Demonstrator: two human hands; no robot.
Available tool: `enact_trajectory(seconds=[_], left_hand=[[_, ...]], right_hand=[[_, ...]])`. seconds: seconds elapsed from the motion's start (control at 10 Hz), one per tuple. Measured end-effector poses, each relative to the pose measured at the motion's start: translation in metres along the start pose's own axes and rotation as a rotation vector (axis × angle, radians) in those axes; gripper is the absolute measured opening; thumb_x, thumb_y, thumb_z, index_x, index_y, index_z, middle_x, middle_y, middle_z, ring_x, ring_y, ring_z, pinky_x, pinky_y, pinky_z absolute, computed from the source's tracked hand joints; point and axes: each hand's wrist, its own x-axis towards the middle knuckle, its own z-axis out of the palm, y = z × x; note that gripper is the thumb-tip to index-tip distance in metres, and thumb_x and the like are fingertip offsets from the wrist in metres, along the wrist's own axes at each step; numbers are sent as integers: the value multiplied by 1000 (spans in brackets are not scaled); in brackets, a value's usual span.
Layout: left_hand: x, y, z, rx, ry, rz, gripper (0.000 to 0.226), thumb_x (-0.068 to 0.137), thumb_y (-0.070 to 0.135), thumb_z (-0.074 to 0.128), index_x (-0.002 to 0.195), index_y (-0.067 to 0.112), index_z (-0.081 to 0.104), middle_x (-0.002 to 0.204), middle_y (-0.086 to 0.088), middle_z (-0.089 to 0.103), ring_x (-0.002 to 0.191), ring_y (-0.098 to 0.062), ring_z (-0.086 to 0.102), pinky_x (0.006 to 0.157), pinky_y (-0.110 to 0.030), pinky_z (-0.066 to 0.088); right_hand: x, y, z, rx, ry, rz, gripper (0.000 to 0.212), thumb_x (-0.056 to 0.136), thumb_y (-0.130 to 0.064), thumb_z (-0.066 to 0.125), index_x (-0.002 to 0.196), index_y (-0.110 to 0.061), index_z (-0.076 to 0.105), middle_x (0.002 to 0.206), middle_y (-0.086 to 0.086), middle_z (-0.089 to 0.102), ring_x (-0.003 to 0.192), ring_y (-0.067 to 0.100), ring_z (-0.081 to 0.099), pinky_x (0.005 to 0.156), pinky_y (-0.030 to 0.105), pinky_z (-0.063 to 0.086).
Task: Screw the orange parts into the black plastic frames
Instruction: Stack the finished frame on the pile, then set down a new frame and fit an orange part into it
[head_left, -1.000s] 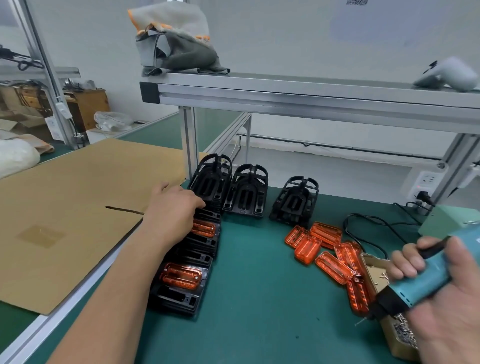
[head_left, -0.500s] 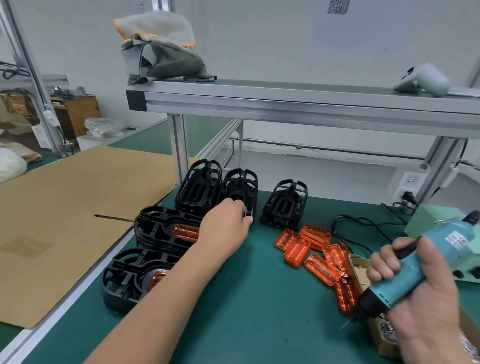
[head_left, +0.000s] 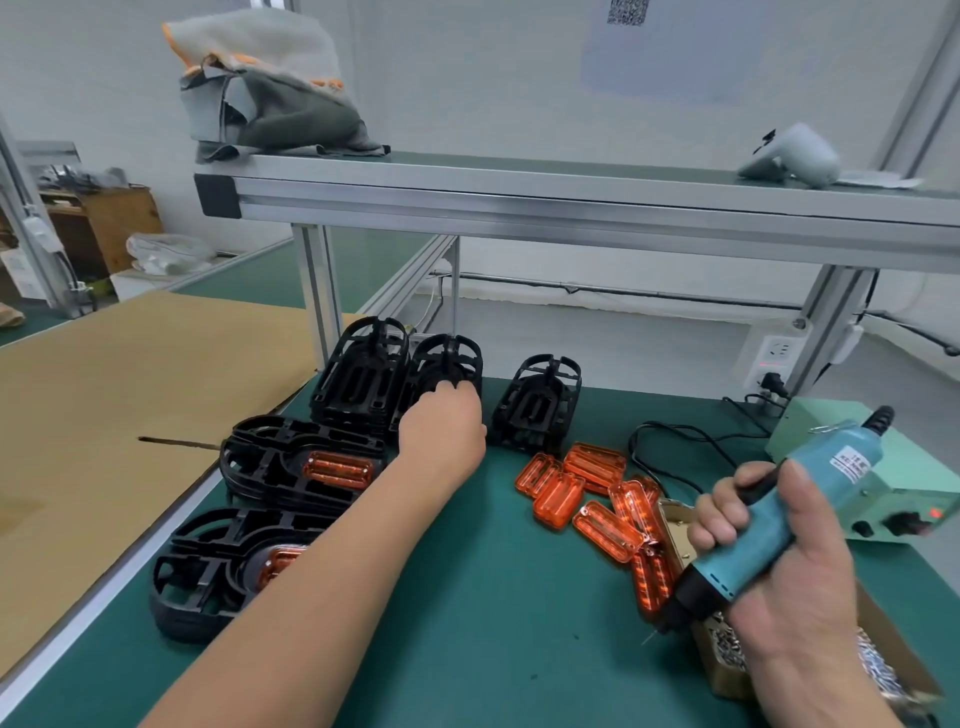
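Note:
Three stacks of black plastic frames stand at the back of the green mat. My left hand (head_left: 444, 434) reaches onto the middle stack (head_left: 449, 358), fingers curled over its top frame. Two frames fitted with orange parts (head_left: 337, 467) lie flat at the left, the nearer one (head_left: 208, 571) partly hidden by my forearm. A pile of loose orange parts (head_left: 587, 491) lies in the middle right. My right hand (head_left: 779, 577) grips a teal electric screwdriver (head_left: 769, 525), its tip pointing down-left.
A small cardboard box of screws (head_left: 727, 654) sits under my right hand. A pale green power supply (head_left: 883, 499) with a black cable stands at the right. An aluminium shelf (head_left: 519, 202) spans overhead. A cardboard sheet (head_left: 104, 405) covers the table to the left.
My left hand left the finished frames at the left and moved right and back onto the middle black stack. My right hand lifted the screwdriver slightly.

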Motion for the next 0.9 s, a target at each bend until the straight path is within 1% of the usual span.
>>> enact_trajectory(seconds=[0.1, 0.2, 0.3, 0.4, 0.5, 0.6, 0.7, 0.8, 0.9], left_hand=[[8, 3, -2, -15, -11, -44, 37, 99, 34, 70, 121, 6, 58, 121, -14, 62, 100, -35, 70, 66, -39, 46], [10, 0, -3, -74, 23, -64, 15, 96, 19, 67, 99, 7, 58, 111, -17, 65, 84, -34, 64, 63, -37, 41], [7, -4, -5, -119, 48, -83, 28, 95, 13, 62, 77, 13, 41, 103, -16, 62, 71, -30, 50, 60, -37, 37], [0, -5, -10, -89, 109, -76, 24, 97, 18, 61, 81, 13, 44, 100, -13, 61, 73, -32, 52, 60, -34, 35], [-11, -4, -18, -55, 154, -50, 21, 102, 24, 61, 87, 16, 48, 100, -7, 57, 72, -27, 50, 59, -33, 33], [-29, -4, -23, -84, 163, -12, 18, 104, 21, 58, 88, 16, 51, 101, -4, 54, 68, -27, 53, 53, -33, 30], [-54, -5, -24, -136, 86, 82, 17, 104, 20, 57, 119, 19, 65, 119, -4, 57, 87, -33, 67, 66, -41, 51], [-82, -9, -20, -174, -12, 181, 35, 102, 16, 56, 134, 29, 63, 123, 3, 55, 96, -31, 69, 79, -40, 55], [-98, -17, -16, -206, -125, 256, 39, 102, 16, 57, 135, 36, 61, 127, 10, 53, 99, -26, 68, 78, -36, 52]], right_hand=[[0, -1, 0, -4, 0, 6, 28, 107, -40, 52, 89, -20, 62, 69, -2, 43, 58, 12, 45, 54, 25, 49], [1, -1, -2, -1, -3, 18, 27, 105, -40, 54, 90, -20, 62, 69, -2, 43, 58, 12, 45, 54, 26, 49], [2, -2, -3, 5, -9, 21, 26, 104, -41, 55, 90, -20, 63, 70, -2, 43, 58, 12, 45, 54, 26, 49], [2, -1, -4, 3, -15, 25, 26, 104, -41, 55, 90, -21, 62, 70, -2, 43, 58, 12, 45, 54, 26, 49], [3, -1, -4, 6, -15, 18, 27, 106, -41, 52, 90, -21, 61, 70, -2, 42, 58, 13, 44, 54, 26, 48], [4, -3, -6, 6, -3, 4, 28, 105, -41, 53, 89, -20, 62, 70, -2, 42, 59, 13, 44, 55, 26, 48], [6, -6, -8, -5, 20, -22, 28, 104, -42, 56, 89, -20, 62, 70, -1, 43, 59, 13, 44, 56, 26, 48], [7, -8, -10, -1, 42, -33, 27, 104, -42, 58, 89, -19, 62, 71, -1, 42, 60, 14, 44, 56, 26, 48], [8, -10, -10, 10, 56, -34, 27, 102, -43, 61, 88, -20, 62, 71, -1, 42, 60, 13, 44, 55, 26, 48]])
